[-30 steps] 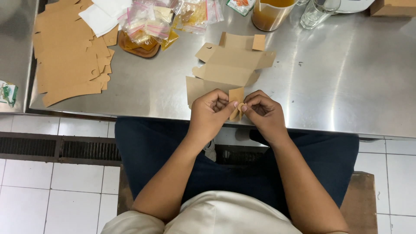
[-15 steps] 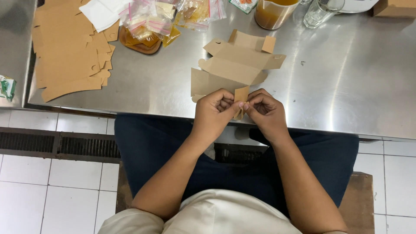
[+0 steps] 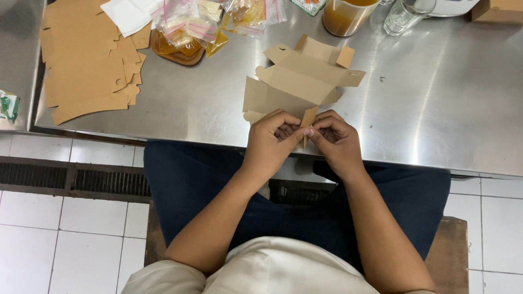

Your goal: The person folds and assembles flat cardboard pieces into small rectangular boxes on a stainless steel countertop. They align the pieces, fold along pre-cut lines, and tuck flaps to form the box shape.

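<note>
Cardboard folding sits at the near edge of the steel worktop (image 3: 436,109): a flat brown die-cut cardboard box blank (image 3: 297,81), partly creased, lies just beyond both hands, its long axis running left to right. The left hand (image 3: 271,142) and right hand (image 3: 339,142) meet over the edge, each grip pinched together on a small brown cardboard tab (image 3: 308,118) that sticks up from the blank's near side; both hands are equally near it. Farther left lies a stack of flat brown cardboard blanks (image 3: 81,71); behind are clear plastic bags (image 3: 188,19), an amber jug (image 3: 343,16) and a drinking glass (image 3: 403,16), all well apart and not obstructing.
</note>
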